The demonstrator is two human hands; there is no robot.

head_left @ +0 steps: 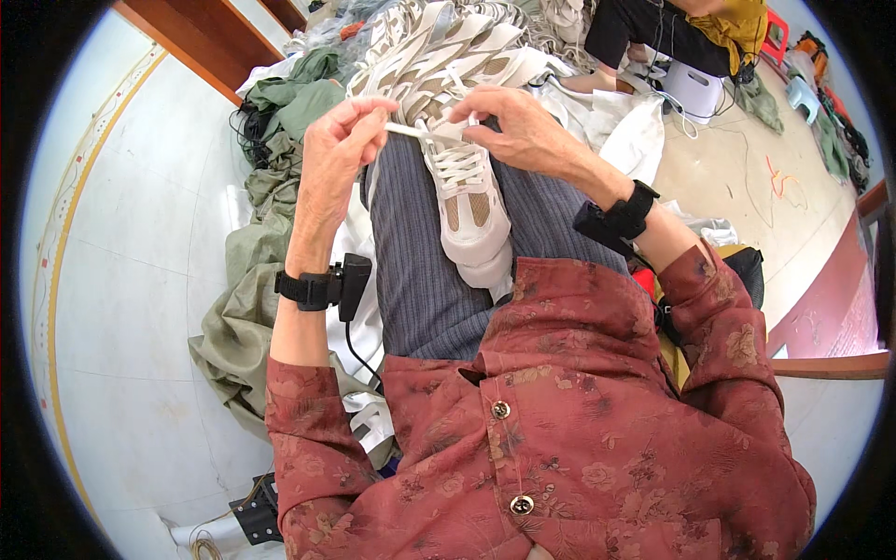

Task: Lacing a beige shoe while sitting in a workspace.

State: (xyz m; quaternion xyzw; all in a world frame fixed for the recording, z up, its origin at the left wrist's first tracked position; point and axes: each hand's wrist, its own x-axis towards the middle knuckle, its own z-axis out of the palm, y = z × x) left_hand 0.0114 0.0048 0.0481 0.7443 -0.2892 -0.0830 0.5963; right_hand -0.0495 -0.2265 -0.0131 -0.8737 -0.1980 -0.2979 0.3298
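A white and tan sneaker (474,217) rests on my lap between my thighs, its toe toward me. White laces (459,166) criss-cross its upper part. My left hand (347,131) is closed on a white shoelace (405,130), pinched between thumb and fingers and stretched toward the top of the shoe. On the other side of the shoe's opening, my right hand (511,129) has its thumb and forefinger curved close to the lace. Whether those fingertips grip the lace cannot be made out.
Beyond my knees lies a heap of similar sneakers (439,56). Green cloth (252,271) is bunched at my left. Another person's leg (635,42) shows at the far right, near a white plastic stool (693,91) and cables. White fabric (635,140) lies by my right knee.
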